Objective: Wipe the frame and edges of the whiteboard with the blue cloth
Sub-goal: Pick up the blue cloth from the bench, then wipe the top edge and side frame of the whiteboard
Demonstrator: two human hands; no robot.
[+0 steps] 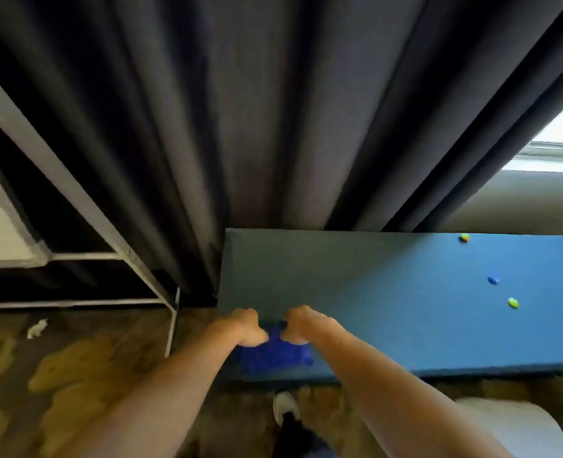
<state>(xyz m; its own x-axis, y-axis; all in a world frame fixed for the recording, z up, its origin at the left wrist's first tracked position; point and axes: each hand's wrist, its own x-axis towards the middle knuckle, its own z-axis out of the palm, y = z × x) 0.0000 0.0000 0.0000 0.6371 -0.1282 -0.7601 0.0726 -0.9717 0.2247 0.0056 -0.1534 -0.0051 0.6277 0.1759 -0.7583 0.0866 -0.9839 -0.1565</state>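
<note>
Head view: my left hand [248,328] and right hand [301,325] reach straight out, fists side by side, each grip clamped on the blue cloth [273,353] hanging low centre against a blue board [405,309]. The whiteboard frame [75,193] stands at the left, well apart; I judge wiping not yet begun.

Count: my two hands, left [247,328] and right [301,325], both clamped on one blue cloth [273,353]. One blue board [372,292] under my fingers. Three pins right of my fingers: two yellow-green [464,238] [513,303], one blue [493,279].
</note>
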